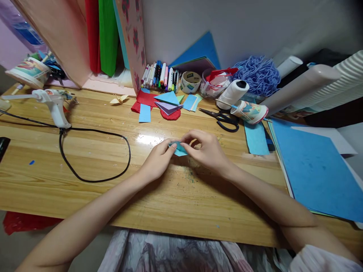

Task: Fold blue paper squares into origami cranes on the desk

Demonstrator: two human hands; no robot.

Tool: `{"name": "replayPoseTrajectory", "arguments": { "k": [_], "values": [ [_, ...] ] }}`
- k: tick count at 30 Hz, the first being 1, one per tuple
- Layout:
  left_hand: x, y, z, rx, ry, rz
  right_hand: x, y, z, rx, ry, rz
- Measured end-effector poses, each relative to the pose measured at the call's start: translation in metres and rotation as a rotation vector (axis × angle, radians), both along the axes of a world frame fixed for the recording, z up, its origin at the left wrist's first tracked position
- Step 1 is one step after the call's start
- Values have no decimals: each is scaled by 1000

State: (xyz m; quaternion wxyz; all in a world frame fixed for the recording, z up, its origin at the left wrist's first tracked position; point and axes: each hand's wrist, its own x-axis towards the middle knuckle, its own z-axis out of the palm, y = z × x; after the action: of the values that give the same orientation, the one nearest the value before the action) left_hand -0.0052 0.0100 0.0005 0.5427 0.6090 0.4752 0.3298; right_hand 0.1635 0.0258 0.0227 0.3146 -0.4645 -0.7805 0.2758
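Between my two hands, just above the middle of the wooden table (159, 204), is a small piece of folded light blue paper (180, 151). My left hand (159, 158) pinches its left side, with the thumb on top. From the right, the thumb and fingertips of my right hand (205, 151) close on the other edge, the remaining fingers curled. Parts of the paper are covered by my fingers, so its full shape cannot be made out.
A white glue gun (55, 107) with a looped black cord (95, 180) stands left. Beyond my hands lie coloured paper pieces (167, 99), markers (161, 77), a tape roll (190, 82) and black scissors (224, 119). Blue yarn (255, 75) sits behind; blue sheets (314, 170) lie right.
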Motion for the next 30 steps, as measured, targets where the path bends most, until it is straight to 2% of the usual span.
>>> {"name": "replayPoseTrajectory", "arguments": {
  "k": [7,16,20,26,30],
  "values": [
    [1,-2,3,6,14,-18,0,-3,2,184,-125,16],
    [0,0,-1,2,77,-38,-2,-9,-1,411,-452,177],
    [3,1,-2,-82,8,-56,-2,-10,2,345,-517,222],
    [4,2,-1,-192,-34,-10,0,-7,4,120,-430,241],
    [3,1,-3,-228,-127,-29,-1,-6,2,106,-391,221]
  ]
}}
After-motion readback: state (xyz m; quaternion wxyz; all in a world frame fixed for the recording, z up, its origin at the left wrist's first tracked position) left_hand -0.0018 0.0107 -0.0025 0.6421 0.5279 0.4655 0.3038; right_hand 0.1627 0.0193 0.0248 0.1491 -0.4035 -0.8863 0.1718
